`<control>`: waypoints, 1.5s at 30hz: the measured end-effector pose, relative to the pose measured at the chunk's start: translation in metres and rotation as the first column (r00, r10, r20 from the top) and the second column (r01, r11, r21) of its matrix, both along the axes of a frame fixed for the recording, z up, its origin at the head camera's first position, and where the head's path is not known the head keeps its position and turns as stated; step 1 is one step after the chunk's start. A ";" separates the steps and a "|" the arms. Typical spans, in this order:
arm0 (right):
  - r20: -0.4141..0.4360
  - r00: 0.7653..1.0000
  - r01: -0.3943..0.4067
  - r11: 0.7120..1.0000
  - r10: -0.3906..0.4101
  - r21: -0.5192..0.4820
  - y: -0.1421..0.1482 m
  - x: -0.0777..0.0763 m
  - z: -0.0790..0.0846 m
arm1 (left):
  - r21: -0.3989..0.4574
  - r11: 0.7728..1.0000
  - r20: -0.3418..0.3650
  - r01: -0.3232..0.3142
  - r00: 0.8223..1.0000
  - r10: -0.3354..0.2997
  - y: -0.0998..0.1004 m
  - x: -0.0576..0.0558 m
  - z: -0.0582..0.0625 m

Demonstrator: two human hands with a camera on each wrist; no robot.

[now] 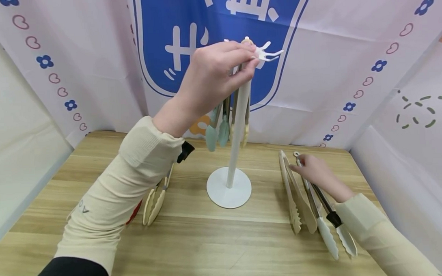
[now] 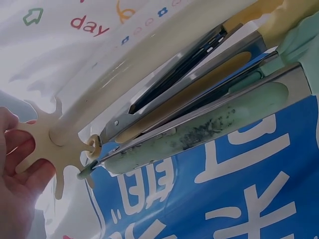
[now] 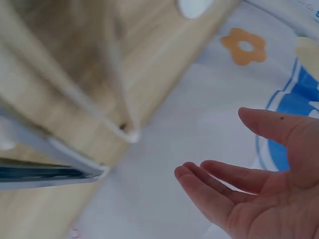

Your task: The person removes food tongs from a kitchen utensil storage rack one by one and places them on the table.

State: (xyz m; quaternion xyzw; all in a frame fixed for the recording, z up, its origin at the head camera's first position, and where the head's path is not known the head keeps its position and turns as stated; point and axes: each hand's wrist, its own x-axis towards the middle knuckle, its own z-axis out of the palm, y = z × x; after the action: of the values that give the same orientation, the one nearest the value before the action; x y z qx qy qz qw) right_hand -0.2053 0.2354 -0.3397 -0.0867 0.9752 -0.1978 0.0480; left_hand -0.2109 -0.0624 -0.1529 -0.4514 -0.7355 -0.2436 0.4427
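Observation:
A white stand with a star-shaped hook top stands upright on a round base. My left hand grips that hook top, its fingers curled round the arms. Green-tipped tongs and yellow-tipped tongs hang by their loops from the hooks, beside the pole. Over at the right, my right hand is above the handle ends of beige tongs and steel tongs with pale tips. In the right wrist view its thumb and fingers are apart, with nothing between them.
Yellow-tipped tongs lie on the left of the wooden table, partly under my left forearm. A red item shows beside them, mostly hidden. A printed cloth hangs behind the table.

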 end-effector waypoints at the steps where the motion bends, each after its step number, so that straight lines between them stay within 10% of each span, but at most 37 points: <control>1: -0.014 1.000 -0.007 1.000 0.007 -0.004 -0.003 -0.001 0.003 | -0.003 1.000 -0.004 -0.004 1.000 0.004 0.000 0.000 0.000; 13: -0.114 0.992 -0.081 0.981 0.062 -0.175 -0.030 -0.006 0.031 | -0.013 1.000 0.027 0.008 1.000 -0.008 -0.001 0.000 0.003; 24: -0.179 0.981 -0.126 0.943 0.073 -0.309 -0.042 -0.004 0.062 | 0.045 0.987 0.051 0.152 0.987 -0.154 -0.008 -0.008 0.003; 45: -0.390 0.912 -0.355 0.726 0.129 -0.589 -0.059 -0.009 0.088 | 0.104 0.926 0.166 0.362 0.912 -0.375 -0.020 -0.024 0.008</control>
State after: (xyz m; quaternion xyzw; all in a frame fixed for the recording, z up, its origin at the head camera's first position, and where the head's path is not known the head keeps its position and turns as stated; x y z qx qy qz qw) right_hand -0.2146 0.1759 -0.2520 -0.2573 0.8198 -0.4976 -0.1189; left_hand -0.2350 -0.0826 -0.1449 -0.5416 -0.6654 -0.3893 0.3351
